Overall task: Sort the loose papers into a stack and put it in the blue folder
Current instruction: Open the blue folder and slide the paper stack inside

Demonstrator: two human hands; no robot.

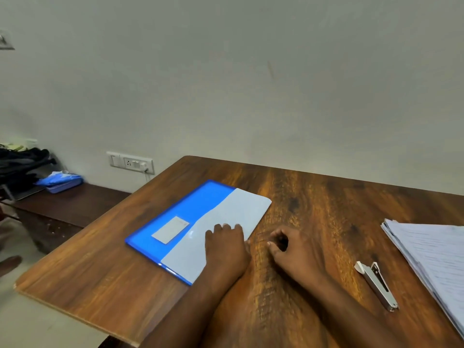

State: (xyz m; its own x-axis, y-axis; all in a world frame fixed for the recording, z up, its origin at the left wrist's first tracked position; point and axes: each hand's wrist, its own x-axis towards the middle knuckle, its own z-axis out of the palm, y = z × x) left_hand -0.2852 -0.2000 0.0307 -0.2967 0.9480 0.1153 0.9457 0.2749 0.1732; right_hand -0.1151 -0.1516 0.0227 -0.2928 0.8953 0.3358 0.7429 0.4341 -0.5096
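Here, at a wooden bench [313,197], a person's left hand [226,247] lies with its fingers resting on the pale flap of the blue folder [200,209], which sits closed and flat near the bench's left side. The right hand [288,249] hovers just beside the folder's right edge, fingers loosely curled and holding nothing. The stack of papers [431,254] lies well apart at the far right edge, with a stapler [376,285] between it and the hands. The step in hand appears to be opening the folder. To do it well, the left hand should likely steady the cover while the right catches the flap's free edge and lifts it fully back, so the papers can later slide in square without bending.
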